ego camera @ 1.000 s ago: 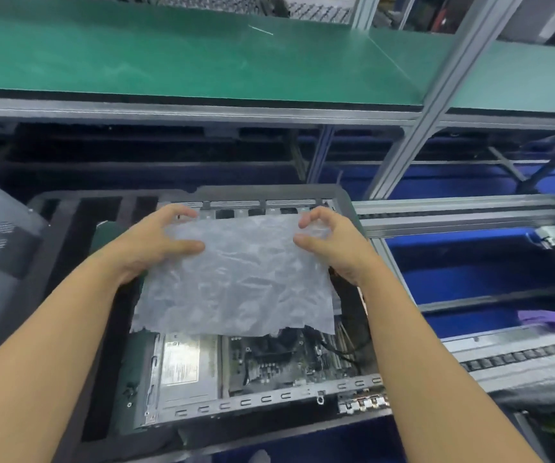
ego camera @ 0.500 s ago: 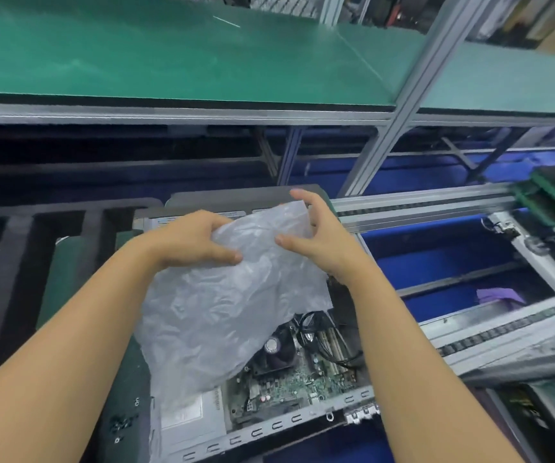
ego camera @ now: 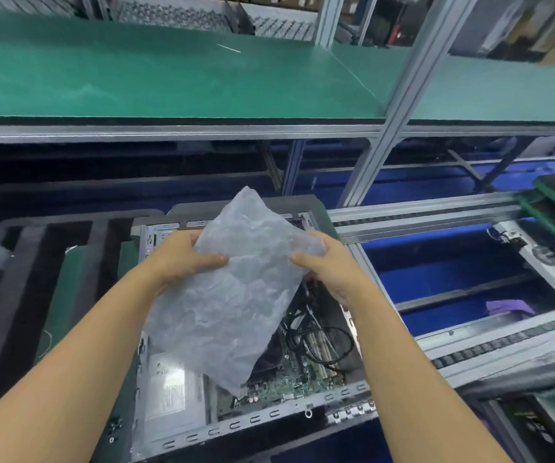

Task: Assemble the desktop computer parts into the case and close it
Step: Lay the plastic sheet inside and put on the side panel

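An open desktop case (ego camera: 236, 427) lies flat in front of me, its motherboard (ego camera: 289, 379) with black cables and a silver power supply (ego camera: 169, 389) showing inside. Both hands hold a crumpled translucent plastic sheet (ego camera: 232, 295) above the case. My left hand (ego camera: 182, 259) grips its left edge with the thumb on top. My right hand (ego camera: 329, 265) grips the right edge. The sheet is tilted, its upper corner raised and its lower corner hanging over the board, hiding the middle of the case.
The case rests on a black foam pallet (ego camera: 19, 295) with long slots at the left. A green shelf (ego camera: 169, 78) on aluminium posts runs overhead. Conveyor rails (ego camera: 470, 345) and a blue bin with a purple cloth (ego camera: 510, 307) lie to the right.
The sheet lay spread flat over the case a second ago. My hands have drawn closer together, bunching and tilting it, so more of the motherboard and cables shows. The view shifted left.
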Motion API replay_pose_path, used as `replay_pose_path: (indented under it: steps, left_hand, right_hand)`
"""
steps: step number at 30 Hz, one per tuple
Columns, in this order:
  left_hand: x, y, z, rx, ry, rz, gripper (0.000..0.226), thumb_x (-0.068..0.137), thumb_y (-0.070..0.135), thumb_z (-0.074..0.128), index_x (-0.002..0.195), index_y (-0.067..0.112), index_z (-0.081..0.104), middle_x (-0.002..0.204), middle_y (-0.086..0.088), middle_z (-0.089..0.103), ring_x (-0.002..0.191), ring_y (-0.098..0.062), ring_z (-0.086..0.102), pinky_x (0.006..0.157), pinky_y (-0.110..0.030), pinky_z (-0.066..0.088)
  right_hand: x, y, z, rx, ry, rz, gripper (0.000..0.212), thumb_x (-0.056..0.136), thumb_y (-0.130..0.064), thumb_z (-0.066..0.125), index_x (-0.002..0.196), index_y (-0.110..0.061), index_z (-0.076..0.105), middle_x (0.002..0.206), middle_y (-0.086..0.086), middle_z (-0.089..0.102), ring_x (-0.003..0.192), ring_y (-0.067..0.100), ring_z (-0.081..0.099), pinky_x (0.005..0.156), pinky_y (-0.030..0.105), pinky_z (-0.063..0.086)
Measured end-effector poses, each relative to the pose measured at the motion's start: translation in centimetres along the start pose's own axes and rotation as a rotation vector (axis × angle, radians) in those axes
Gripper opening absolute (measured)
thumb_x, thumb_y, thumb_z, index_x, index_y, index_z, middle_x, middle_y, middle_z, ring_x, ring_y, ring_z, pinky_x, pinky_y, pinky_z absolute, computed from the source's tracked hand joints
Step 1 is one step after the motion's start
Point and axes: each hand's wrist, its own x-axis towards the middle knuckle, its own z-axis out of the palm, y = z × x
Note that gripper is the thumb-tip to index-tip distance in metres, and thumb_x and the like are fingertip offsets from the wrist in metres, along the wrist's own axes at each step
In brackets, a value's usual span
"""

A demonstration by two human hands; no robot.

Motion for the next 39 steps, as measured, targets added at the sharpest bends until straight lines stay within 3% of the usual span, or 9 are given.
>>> replay_pose_path:
  steps: [8,14,16,19,22,26,31,35,39]
  left_hand:
    - [-1.0,-0.1,2.6,-0.374,-0.115,-0.188,0.017,0.078,0.023,0.076,0.091,0.012,0.077,0.098,-0.012,0.075,0.082,-0.025,0.074,0.071,-0.038,0.059]
    - [-2.0,-1.2,1.5,-0.895,-0.256,-0.296,0.052,0.077,0.047,0.06,0.098,0.002,0.074,0.104,-0.02,0.071,0.089,-0.038,0.071,0.068,-0.047,0.057]
    - [-2.6,-0.8,1.9,-0.749,-0.33,-0.328,0.079,0.071,0.065,0.073,0.123,0.005,0.062,0.122,-0.021,0.067,0.109,-0.041,0.066,0.082,-0.052,0.056]
    - [-3.2,-0.4,3.6,-0.44,-0.278,-0.294,0.071,0.073,0.027,0.088,0.134,0.017,0.053,0.115,-0.013,0.072,0.104,-0.034,0.07,0.092,-0.052,0.055]
    - [-4.0,-0.9,4.5,-0.482,-0.239,-0.229,0.062,0.078,-0.007,0.073,0.131,0.023,0.057,0.119,-0.015,0.07,0.108,-0.036,0.068,0.097,-0.057,0.05]
    - [-5.2,-1.7,6.1,-0.549,-0.216,-0.183,0.065,0.081,-0.017,0.063,0.132,0.022,0.055,0.125,-0.022,0.064,0.112,-0.041,0.064,0.099,-0.061,0.048]
    - [-5.2,-1.8,6.9,0.617,-0.04,0.169,0.1,0.078,0.021,0.078,0.153,0.042,0.015,0.129,0.003,0.046,0.108,-0.015,0.052,0.09,-0.03,0.046]
    - [-5.3,-2.8,8.8,1.034,0.069,0.361,0.039,0.088,0.037,0.062,0.126,0.041,0.054,0.119,0.006,0.046,0.113,-0.018,0.045,0.091,-0.031,0.039]
    - [-5.7,-3.4,10.7,1.06,-0.077,0.147,0.027,0.093,0.015,0.047,0.117,0.026,0.043,0.116,0.0,0.062,0.104,-0.025,0.06,0.071,-0.035,0.039]
  right_hand:
    - [-2.3,-0.6,0.2,-0.437,-0.244,-0.486,0.045,0.078,0.015,0.071,0.094,-0.028,0.074,0.116,-0.012,0.066,0.113,-0.006,0.058,0.091,0.004,0.038]
    - [-3.2,0.7,0.6,-0.732,-0.459,-0.365,0.057,0.076,0.018,0.05,0.106,-0.024,0.074,0.122,-0.016,0.055,0.125,0.005,0.045,0.112,0.028,0.034]
    - [-3.2,1.1,0.4,-0.815,-0.576,-0.291,0.054,0.082,0.01,0.051,0.115,-0.026,0.072,0.132,-0.014,0.052,0.131,0.008,0.04,0.117,0.031,0.029]
    - [-3.2,1.1,-0.1,-0.835,-0.772,-0.125,0.034,0.093,-0.018,0.065,0.124,-0.031,0.069,0.133,-0.014,0.054,0.123,0.002,0.047,0.108,0.027,0.036]
    - [-2.9,0.7,0.0,-0.641,-0.486,-0.14,0.026,0.1,-0.041,0.061,0.121,-0.027,0.068,0.117,-0.016,0.063,0.105,-0.007,0.057,0.095,0.027,0.044]
    - [-2.7,1.8,1.6,-0.868,-0.438,-0.412,0.052,0.102,-0.049,0.054,0.15,-0.031,0.043,0.156,-0.002,0.038,0.146,0.017,0.028,0.12,0.038,0.024]
    - [-3.5,6.7,4.8,-1.318,-0.691,-0.302,0.076,0.104,-0.052,0.045,0.163,-0.041,-0.003,0.172,0.004,-0.015,0.158,0.027,-0.008,0.126,0.051,-0.004]
    - [-3.8,7.9,5.1,-1.312,-0.735,-0.269,0.082,0.101,-0.063,0.043,0.163,-0.038,-0.005,0.17,0.004,-0.023,0.157,0.026,-0.016,0.125,0.049,-0.01]
    - [-3.2,6.9,4.9,-1.124,-0.578,-0.358,0.054,0.108,-0.05,0.036,0.16,-0.035,0.031,0.172,0.0,-0.011,0.158,0.021,-0.007,0.123,0.041,-0.011]
